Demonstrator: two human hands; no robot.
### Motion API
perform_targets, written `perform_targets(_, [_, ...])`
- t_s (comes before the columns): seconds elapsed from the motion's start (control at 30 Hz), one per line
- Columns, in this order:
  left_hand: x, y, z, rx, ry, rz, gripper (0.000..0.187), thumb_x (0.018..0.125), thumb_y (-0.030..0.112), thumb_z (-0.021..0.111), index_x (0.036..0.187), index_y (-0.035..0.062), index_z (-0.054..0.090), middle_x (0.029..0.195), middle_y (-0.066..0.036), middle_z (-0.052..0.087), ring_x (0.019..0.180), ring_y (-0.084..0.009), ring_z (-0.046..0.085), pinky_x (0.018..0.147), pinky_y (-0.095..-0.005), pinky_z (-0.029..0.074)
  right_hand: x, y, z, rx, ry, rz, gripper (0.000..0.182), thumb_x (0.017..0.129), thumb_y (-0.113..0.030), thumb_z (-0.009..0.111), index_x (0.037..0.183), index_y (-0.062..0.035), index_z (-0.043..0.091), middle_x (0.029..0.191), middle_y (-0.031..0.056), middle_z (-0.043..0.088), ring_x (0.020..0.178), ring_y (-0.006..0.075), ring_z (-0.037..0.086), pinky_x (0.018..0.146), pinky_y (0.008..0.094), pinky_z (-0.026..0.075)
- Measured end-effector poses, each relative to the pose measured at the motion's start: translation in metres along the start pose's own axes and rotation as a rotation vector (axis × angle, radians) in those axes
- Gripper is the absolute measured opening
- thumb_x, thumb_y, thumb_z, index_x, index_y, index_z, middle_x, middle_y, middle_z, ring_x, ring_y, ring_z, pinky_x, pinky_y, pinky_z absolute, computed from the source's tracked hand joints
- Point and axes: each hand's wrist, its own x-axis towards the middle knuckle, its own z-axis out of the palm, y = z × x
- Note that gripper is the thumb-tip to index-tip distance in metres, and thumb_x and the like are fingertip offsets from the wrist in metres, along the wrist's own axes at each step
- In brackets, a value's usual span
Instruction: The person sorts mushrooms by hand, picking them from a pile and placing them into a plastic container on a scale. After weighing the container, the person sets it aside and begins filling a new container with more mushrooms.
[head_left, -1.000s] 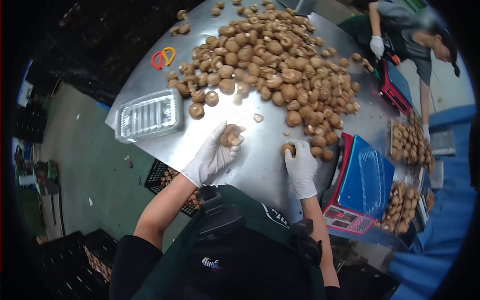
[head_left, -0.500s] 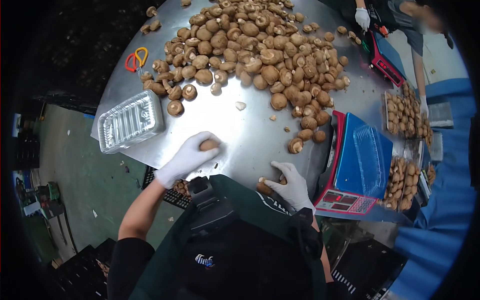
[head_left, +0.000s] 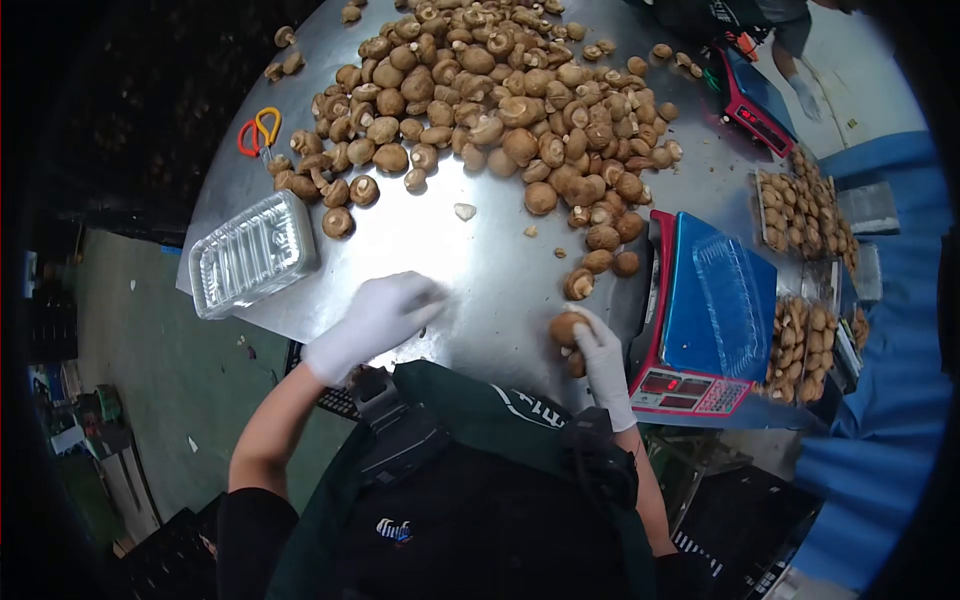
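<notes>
My left hand (head_left: 392, 312), in a white glove, hovers over the bare steel near the front of the table. Its fingertips are smeared by motion, and I cannot make out whether anything is in them. My right hand (head_left: 603, 358), gloved the same way, is closed on brown mushrooms (head_left: 568, 328), two of which show at its fingers. Beyond both hands spreads a big heap of mushrooms (head_left: 500, 90). The closest loose mushroom (head_left: 579, 283) lies just past my right hand.
Clear plastic trays (head_left: 255, 250) are stacked at the left edge, with scissors (head_left: 262, 135) behind them. At right, a blue-topped scale (head_left: 690, 330) carries a clear tray (head_left: 728, 310). Filled mushroom trays (head_left: 800, 345) stand beyond it. Another person's hand (head_left: 805, 98) is near a second scale (head_left: 755, 105).
My right hand has moved forward and right with its mushrooms, which now show more. The mushroom seen in my left hand earlier is no longer visible there. The other person's hands have shifted.
</notes>
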Motion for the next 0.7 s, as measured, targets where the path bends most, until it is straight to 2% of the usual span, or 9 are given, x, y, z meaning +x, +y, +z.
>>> perform_targets(0.03, [0.022,0.014,0.010,-0.137,0.002,-0.041,0.029,0.085,0.029,0.061,0.107,0.0107,0.064,0.092,-0.012,0.065,0.083,-0.0298,0.064,0.074,-0.0382,0.051,0.001,-0.003,-0.004,0.215,0.045,0.113,0.037,0.094,-0.026,0.055,0.121,-0.0013,0.059,0.102,0.0108,0.064,0.080,0.0148,0.062,0.070,0.0249,0.050])
perform_targets(0.1, [0.076,0.012,0.064,-0.236,0.158,0.256,0.032,0.085,0.029,0.062,0.110,0.0085,0.062,0.100,-0.014,0.064,0.087,-0.0303,0.064,0.079,-0.0383,0.051,0.001,0.003,-0.004,0.324,0.089,0.093,0.036,0.097,-0.029,0.048,0.118,-0.0016,0.058,0.096,0.0093,0.062,0.070,0.0130,0.060,0.064,0.0226,0.048])
perform_targets(0.17, [0.116,0.043,0.089,-0.126,0.133,0.337,0.037,0.084,0.029,0.063,0.114,0.0068,0.059,0.106,-0.015,0.062,0.088,-0.0319,0.064,0.080,-0.0398,0.050,0.006,0.010,-0.004,0.653,0.255,0.193,0.035,0.098,-0.032,0.047,0.114,-0.0032,0.057,0.091,0.0067,0.060,0.063,0.0123,0.057,0.059,0.0226,0.048])
perform_targets(0.3, [0.154,0.086,0.116,0.019,0.058,0.257,0.039,0.086,0.027,0.061,0.118,0.0073,0.052,0.110,-0.019,0.060,0.093,-0.0319,0.063,0.074,-0.0417,0.051,0.037,0.018,-0.011,0.529,0.492,0.033,0.034,0.095,-0.032,0.055,0.118,-0.0070,0.054,0.086,0.0034,0.057,0.068,0.0117,0.056,0.056,0.0240,0.048])
perform_targets(0.43, [0.165,0.081,0.139,0.034,0.169,0.356,0.041,0.086,0.027,0.060,0.119,0.0075,0.046,0.095,-0.018,0.062,0.086,-0.0382,0.062,0.071,-0.0471,0.049,0.060,0.011,-0.013,0.442,0.647,-0.006,0.038,0.093,-0.025,0.060,0.124,-0.0042,0.051,0.099,0.0061,0.057,0.074,0.0119,0.057,0.060,0.0242,0.050])
perform_targets(0.47, [0.163,0.081,0.136,-0.016,0.131,0.274,0.037,0.087,0.026,0.060,0.116,0.0073,0.047,0.092,-0.016,0.061,0.082,-0.0336,0.063,0.067,-0.0430,0.049,0.073,0.032,-0.018,0.395,0.717,0.017,0.054,0.089,-0.022,0.064,0.134,0.0015,0.043,0.121,0.0146,0.055,0.101,0.0210,0.058,0.085,0.0287,0.048])
perform_targets(0.53, [0.162,0.073,0.130,-0.064,0.093,0.188,0.033,0.089,0.026,0.060,0.113,0.0072,0.049,0.090,-0.014,0.061,0.077,-0.0290,0.064,0.064,-0.0389,0.050,0.077,0.040,-0.024,0.273,0.653,0.021,0.060,0.089,-0.022,0.064,0.138,0.0022,0.039,0.128,0.0169,0.051,0.111,0.0233,0.054,0.092,0.0299,0.045])
perform_targets(0.6, [0.162,0.059,0.118,-0.783,-0.121,-0.020,0.029,0.092,0.024,0.057,0.113,0.0051,0.051,0.084,-0.007,0.059,0.069,-0.0174,0.061,0.061,-0.0287,0.049,0.077,0.038,-0.021,0.093,0.548,-0.046,0.071,0.086,-0.021,0.066,0.142,0.0039,0.031,0.139,0.0218,0.043,0.126,0.0276,0.046,0.104,0.0324,0.037])
perform_targets(0.7, [0.146,0.043,0.097,-0.989,-0.143,-0.050,0.031,0.094,0.023,0.054,0.120,0.0048,0.053,0.083,-0.002,0.056,0.065,-0.0084,0.055,0.058,-0.0210,0.045,0.072,0.034,-0.013,-0.082,0.458,-0.074,0.072,0.086,-0.020,0.066,0.143,0.0035,0.030,0.142,0.0227,0.041,0.129,0.0297,0.044,0.106,0.0335,0.036])
